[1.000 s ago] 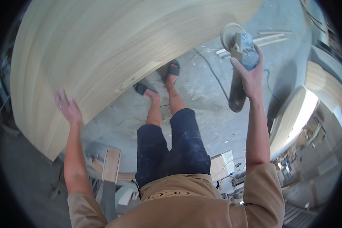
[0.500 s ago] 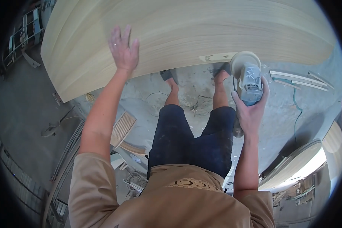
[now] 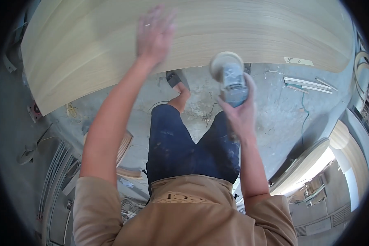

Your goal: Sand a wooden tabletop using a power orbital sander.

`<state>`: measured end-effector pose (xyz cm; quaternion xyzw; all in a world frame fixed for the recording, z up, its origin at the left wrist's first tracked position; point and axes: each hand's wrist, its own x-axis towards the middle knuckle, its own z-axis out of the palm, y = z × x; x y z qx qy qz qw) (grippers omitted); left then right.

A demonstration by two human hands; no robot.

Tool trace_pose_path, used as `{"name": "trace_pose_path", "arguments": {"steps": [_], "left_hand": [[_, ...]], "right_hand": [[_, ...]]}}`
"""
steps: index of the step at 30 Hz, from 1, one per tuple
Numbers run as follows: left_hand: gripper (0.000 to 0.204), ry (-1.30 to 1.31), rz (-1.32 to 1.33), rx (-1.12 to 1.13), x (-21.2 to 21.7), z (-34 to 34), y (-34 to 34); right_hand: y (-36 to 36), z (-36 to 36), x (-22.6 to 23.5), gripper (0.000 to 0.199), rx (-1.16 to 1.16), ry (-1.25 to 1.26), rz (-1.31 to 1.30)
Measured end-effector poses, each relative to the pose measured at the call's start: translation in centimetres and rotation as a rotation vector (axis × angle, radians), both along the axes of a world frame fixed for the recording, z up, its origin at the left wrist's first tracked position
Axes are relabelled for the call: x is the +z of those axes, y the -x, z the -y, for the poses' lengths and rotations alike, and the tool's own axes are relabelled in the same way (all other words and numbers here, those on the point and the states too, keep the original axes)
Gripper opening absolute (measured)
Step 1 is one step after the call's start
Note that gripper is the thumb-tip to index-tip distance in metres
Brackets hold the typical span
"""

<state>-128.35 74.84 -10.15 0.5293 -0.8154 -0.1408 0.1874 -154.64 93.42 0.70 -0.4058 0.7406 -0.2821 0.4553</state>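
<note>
A large pale wood-veneer panel (image 3: 242, 33) spans the top of the view. My left hand (image 3: 153, 35) lies flat on it with fingers spread, blurred by motion. My right hand (image 3: 242, 112) grips a grey hand-held sander (image 3: 229, 78), its round pad up near the panel's lower edge. I cannot tell whether the pad touches the panel. Below are my dark blue shorts and a foot in a dark sandal (image 3: 175, 80) on the concrete floor.
Thin wood strips (image 3: 309, 84) lie on the dusty floor at the right, next to a green cord (image 3: 304, 115). Curved veneered panels (image 3: 311, 164) stand at the lower right. Metal rails and scrap pieces (image 3: 57, 168) sit at the lower left.
My left hand has slid to the right along the panel. My right hand has brought the sander left and in toward the panel's lower edge. The view has swung.
</note>
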Motion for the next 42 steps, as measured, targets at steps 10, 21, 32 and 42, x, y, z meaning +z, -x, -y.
{"name": "trace_pose_path", "arguments": {"steps": [10, 21, 32, 42], "left_hand": [[0.056, -0.010, 0.260, 0.376, 0.5, -6.6, -21.4], [0.057, -0.004, 0.262, 0.376, 1.0, -6.8, -21.4], [0.070, -0.043, 0.366, 0.398, 0.9, -8.2, -11.4], [0.068, 0.021, 0.359, 0.401, 2.3, -8.3, -10.8]], "right_hand": [[-12.8, 0.0, 2.2, 0.090, 0.398, -0.162, -0.054], [4.3, -1.9, 1.3, 0.092, -0.200, 0.042, -0.094], [-0.8, -0.7, 3.2, 0.090, 0.011, -0.012, -0.096], [10.0, -0.5, 4.4, 0.091, -0.192, -0.039, -0.037]]}}
